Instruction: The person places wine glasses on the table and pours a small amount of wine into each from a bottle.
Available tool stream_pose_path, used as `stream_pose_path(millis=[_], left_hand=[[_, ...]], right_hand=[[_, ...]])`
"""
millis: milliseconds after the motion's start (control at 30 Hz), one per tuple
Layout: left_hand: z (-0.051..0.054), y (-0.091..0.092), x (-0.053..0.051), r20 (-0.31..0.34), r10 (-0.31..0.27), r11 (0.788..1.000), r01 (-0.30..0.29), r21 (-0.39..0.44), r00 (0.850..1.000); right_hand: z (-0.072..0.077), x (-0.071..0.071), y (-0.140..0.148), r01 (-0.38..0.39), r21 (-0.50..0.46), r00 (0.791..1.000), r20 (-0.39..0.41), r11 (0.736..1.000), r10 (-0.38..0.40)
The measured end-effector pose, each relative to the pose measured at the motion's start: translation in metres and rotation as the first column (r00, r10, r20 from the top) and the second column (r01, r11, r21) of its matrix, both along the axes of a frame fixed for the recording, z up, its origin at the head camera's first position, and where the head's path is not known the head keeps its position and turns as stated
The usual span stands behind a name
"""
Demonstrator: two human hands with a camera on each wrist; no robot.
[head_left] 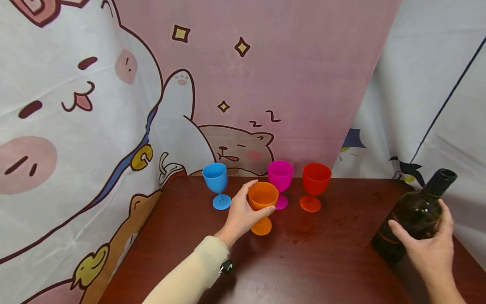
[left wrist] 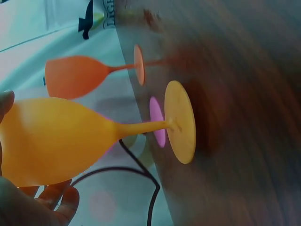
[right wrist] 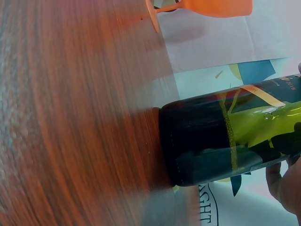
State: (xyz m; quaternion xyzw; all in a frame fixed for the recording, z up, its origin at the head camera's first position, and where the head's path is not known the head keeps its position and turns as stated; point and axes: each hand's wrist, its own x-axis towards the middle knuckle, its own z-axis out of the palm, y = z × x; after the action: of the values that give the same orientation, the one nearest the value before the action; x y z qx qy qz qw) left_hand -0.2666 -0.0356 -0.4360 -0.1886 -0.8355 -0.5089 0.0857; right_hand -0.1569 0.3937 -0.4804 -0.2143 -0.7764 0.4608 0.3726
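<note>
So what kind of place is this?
Probably a small indoor corner set up for some activity: cartoon-printed sheets hang behind and beside a brown table, which has bright goblets on it.

Head view downward; wrist views close (tabletop (head_left: pixel 322 261) shared).

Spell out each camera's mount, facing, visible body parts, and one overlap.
Head: on the head, facing forward and down at the table; left hand, right hand and pale sleeve show.
Left wrist: facing the orange goblet; parts of the left hand show.
Right wrist: facing the dark bottle; parts of the right hand show.
Shared: head and left wrist both see the orange goblet.
</note>
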Motion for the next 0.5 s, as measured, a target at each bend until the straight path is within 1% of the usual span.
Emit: stream_pose_path(millis=[133,300,500], left_hand=[[-0.004,0.014,0.006,0.018,-0.028,1.0,0.028,0.009,0.999],[-0.004,0.03,0.011,0.045,-0.059,0.998,0.058,0.02,0.997],[-0.007,0.044,0.015,0.054,-0.068,0.998,0.067,0.014,0.996]], right_hand=[[0.0,0.001,-0.001,0.006,-0.006,1.0,0.028,1.0,-0.006],[0.0,0.001,0.0,0.004,-0.016,1.0,0.031,1.0,-0.004],[0.001,0.001,-0.001,0.007,-0.033,0.999,0.047,0.999,-0.005]])
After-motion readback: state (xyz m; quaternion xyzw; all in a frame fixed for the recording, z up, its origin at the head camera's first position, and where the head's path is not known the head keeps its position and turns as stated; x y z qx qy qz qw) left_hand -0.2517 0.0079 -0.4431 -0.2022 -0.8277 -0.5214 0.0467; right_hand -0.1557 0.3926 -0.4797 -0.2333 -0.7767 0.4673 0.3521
